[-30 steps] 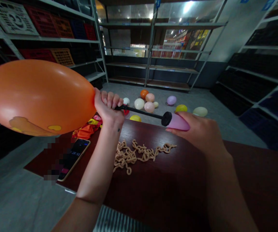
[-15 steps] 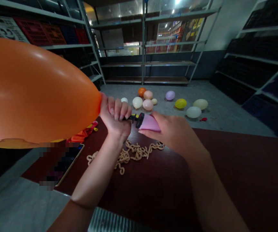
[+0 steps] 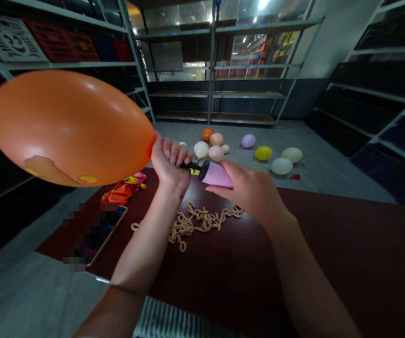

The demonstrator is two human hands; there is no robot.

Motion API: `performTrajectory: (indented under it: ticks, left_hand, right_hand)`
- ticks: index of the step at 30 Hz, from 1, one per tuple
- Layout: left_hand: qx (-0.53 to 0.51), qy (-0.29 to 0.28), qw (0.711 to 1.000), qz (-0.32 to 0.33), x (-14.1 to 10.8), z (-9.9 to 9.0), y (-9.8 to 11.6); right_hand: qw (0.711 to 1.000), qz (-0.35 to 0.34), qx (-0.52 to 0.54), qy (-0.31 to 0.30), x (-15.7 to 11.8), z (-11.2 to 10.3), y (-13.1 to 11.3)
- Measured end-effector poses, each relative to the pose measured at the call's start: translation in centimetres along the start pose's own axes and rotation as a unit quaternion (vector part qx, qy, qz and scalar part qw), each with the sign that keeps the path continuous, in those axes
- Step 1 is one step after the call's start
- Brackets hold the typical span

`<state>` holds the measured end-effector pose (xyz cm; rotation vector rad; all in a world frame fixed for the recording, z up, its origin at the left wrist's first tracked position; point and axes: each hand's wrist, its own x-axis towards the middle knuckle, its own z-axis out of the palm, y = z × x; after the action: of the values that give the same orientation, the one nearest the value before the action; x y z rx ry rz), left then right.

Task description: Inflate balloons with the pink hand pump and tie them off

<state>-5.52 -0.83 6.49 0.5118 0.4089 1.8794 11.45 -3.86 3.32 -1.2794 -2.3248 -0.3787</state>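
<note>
My left hand (image 3: 172, 162) is closed round the neck of a large inflated orange balloon (image 3: 72, 122), which stretches out to the left above the table. Out of the same fist comes the black nozzle end of a hand pump, so the balloon's mouth and nozzle tip are hidden. The pump's pink body (image 3: 218, 175) lies in my right hand (image 3: 253, 190), with thumb and fingers wrapped round it. Below both hands, a heap of beige twisted, cord-like pieces (image 3: 184, 225) rests on the dark brown table (image 3: 329, 244).
Limp orange and coloured balloons (image 3: 121, 191) lie on the table's left side near a phone (image 3: 109, 232). Several blown-up balloons (image 3: 282, 165) are on the floor beyond. Metal shelves (image 3: 211, 94) stand at the back, with crates (image 3: 49, 41) on the left ones.
The orange balloon looks smaller and its far end has come into view at the left. The pump's pink body and both hands stay nearly in place; the view has shifted slightly.
</note>
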Motion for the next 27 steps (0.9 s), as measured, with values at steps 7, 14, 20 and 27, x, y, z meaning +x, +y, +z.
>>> performTrajectory:
  ticks: [7, 14, 20, 27]
  left_hand:
    - [-0.012, 0.026, 0.997, 0.065, 1.4, -1.0, 2.6]
    - [-0.036, 0.045, 0.993, 0.103, 2.6, -2.4, 5.4]
    - [-0.040, 0.017, 0.992, 0.116, 2.1, -2.3, 5.8]
    - [-0.038, -0.057, 0.988, 0.137, 0.6, -1.4, 4.9]
  right_hand:
    - [0.998, -0.017, -0.047, 0.042, -0.2, 0.3, 1.5]
    - [0.984, -0.034, -0.117, 0.130, -0.4, 0.4, 3.6]
    - [0.988, 0.007, -0.112, 0.104, -0.7, -0.3, 4.1]
    - [0.998, 0.005, -0.061, 0.029, -0.7, -1.0, 3.8]
